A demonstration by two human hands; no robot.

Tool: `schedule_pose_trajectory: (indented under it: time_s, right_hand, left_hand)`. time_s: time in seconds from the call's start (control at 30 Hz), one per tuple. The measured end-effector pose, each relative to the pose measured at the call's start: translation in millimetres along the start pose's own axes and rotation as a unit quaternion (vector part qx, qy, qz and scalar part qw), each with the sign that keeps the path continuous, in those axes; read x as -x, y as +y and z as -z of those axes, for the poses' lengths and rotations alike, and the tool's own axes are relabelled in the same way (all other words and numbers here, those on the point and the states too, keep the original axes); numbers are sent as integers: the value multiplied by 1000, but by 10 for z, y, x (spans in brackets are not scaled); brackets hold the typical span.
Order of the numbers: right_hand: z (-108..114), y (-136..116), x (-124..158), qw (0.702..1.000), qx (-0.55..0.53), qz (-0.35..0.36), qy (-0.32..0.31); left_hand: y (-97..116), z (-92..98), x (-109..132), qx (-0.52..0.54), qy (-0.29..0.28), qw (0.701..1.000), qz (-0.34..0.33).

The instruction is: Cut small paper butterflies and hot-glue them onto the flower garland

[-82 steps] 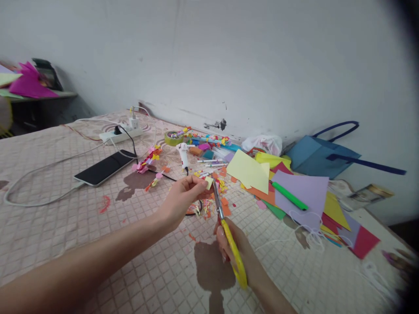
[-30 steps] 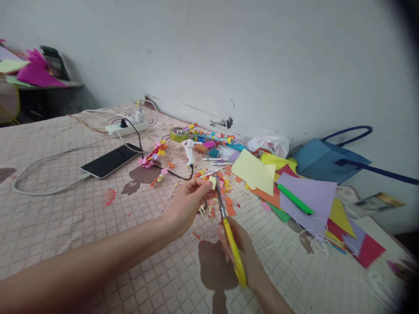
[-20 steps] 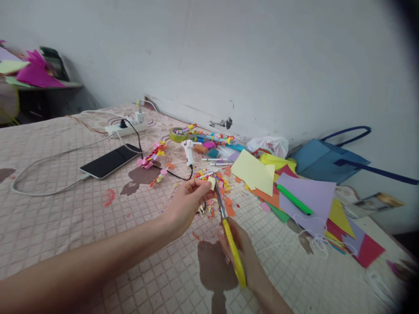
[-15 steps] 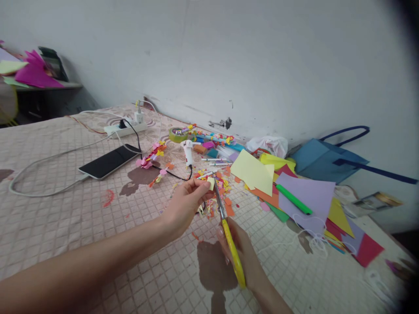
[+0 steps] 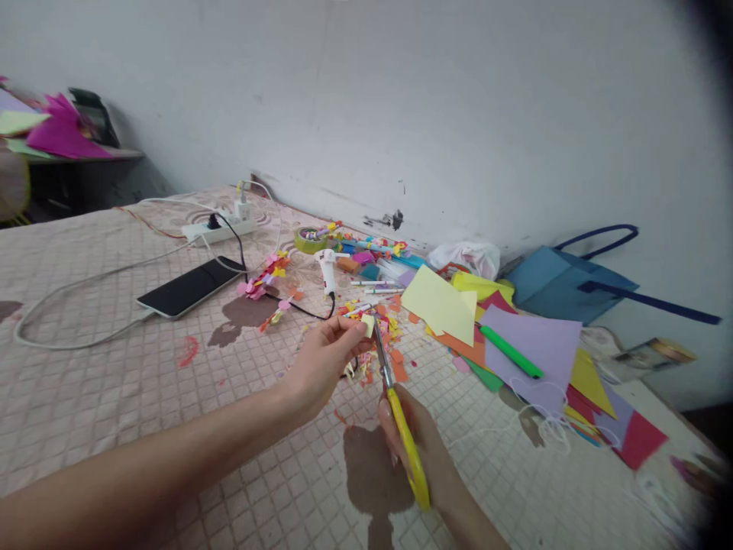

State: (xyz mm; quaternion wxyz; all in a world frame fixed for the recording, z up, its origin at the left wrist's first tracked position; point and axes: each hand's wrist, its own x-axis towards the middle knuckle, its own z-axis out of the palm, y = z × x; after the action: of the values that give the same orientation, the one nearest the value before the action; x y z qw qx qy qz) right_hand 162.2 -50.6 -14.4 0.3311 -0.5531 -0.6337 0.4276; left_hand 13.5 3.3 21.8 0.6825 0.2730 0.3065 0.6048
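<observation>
My left hand (image 5: 321, 360) pinches a small pale yellow paper piece (image 5: 367, 325) between thumb and fingers, above a heap of coloured paper scraps (image 5: 378, 336). My right hand (image 5: 424, 454) grips yellow-handled scissors (image 5: 401, 424); their metal blades point up and away and meet the edge of the paper piece. Both hands hover over the tiled pink table cover (image 5: 114, 382).
A phone (image 5: 192, 286) on a white cable lies at left, with a power strip (image 5: 221, 228) behind it. A white glue gun (image 5: 327, 271), tape roll (image 5: 308, 241), markers, coloured paper sheets (image 5: 532, 344), a green marker (image 5: 509, 351) and a blue bag (image 5: 564, 283) crowd the right. White wall behind.
Both hands keep the paper piece and scissors in nearly the same pose; the view has shifted slightly, and the blades stay at the paper's edge.
</observation>
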Motion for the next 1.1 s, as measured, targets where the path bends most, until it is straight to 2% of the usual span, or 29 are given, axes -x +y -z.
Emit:
schedule_pose_trajectory:
  time_s: [0.93,1.1]
  right_hand:
    - [11,-56,4,1000,-8,-14,5]
    - [4,-68,7,1000,-16,2,12]
  left_hand:
    - [-18,31,-11,-3,-12,1000,-8]
    - [-12,21,1,0,-6,1000,-9]
